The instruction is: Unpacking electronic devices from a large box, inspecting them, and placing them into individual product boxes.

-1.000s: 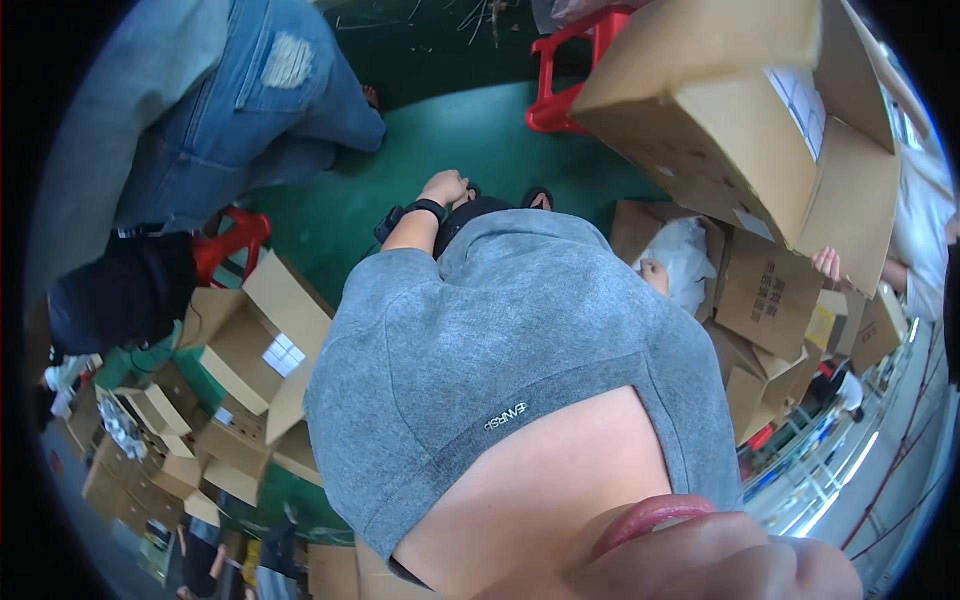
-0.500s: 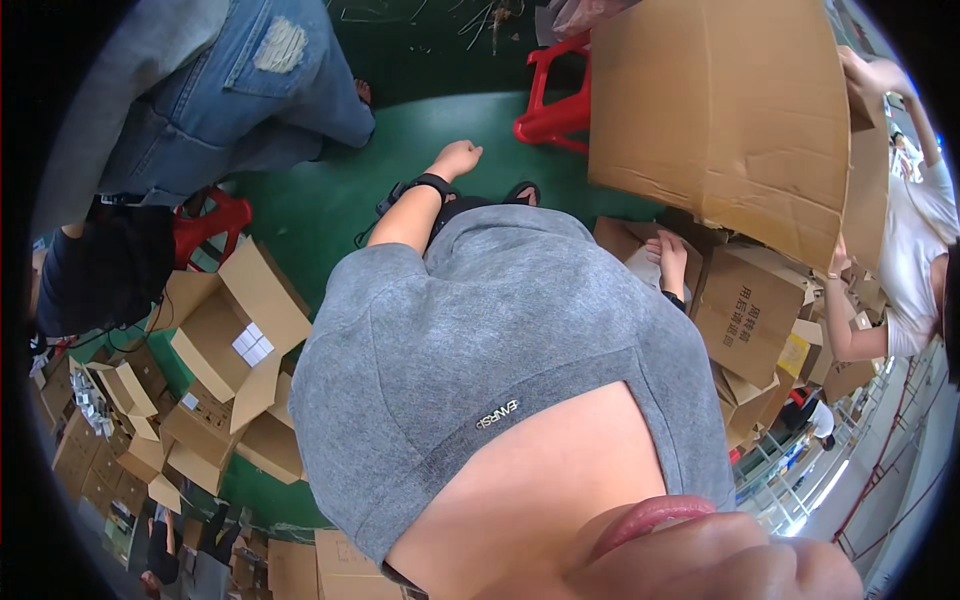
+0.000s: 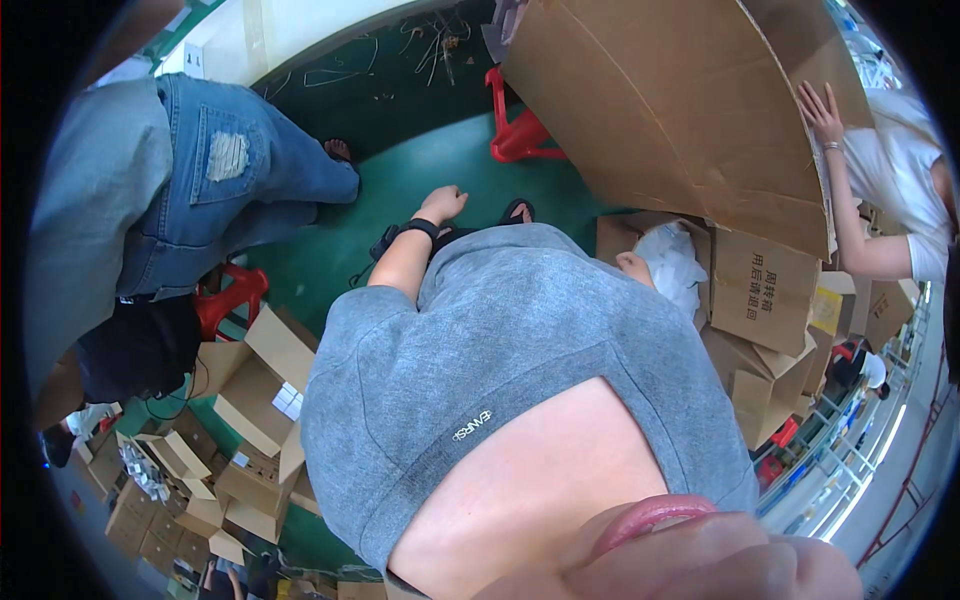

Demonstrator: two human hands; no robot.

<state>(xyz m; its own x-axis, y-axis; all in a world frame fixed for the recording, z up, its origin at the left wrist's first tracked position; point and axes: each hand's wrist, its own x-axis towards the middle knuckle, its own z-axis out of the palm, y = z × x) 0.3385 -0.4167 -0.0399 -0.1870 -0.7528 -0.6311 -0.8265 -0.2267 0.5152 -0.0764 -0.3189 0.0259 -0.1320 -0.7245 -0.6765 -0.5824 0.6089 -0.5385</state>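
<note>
My left hand (image 3: 441, 206) hangs over the green floor, its fingers loosely curled with nothing seen in them. A black strap with a small device (image 3: 402, 238) wraps that wrist. Partly hidden by my grey shirt (image 3: 520, 300), my right hand (image 3: 634, 268) is low on the right with its fingers curled in. It lies beside a white plastic bag (image 3: 672, 262) in an open carton (image 3: 620, 232). I see nothing in its fingers. A big brown cardboard box (image 3: 660, 110) rises beyond it, and another person's hand (image 3: 822, 112) rests against that box's side.
A person in torn jeans (image 3: 235, 165) stands at the left. Red stools (image 3: 524, 138) stand on the floor, one partly behind the big box. Open cartons (image 3: 255, 400) are heaped at the lower left, with more stacked cartons (image 3: 765, 285) at the right. String scraps (image 3: 437, 45) lie far ahead.
My right hand has drawn back toward my body, and its fingers have curled in. The big box has tilted and shifted left in view. The other person's upper hand now lies flat on it.
</note>
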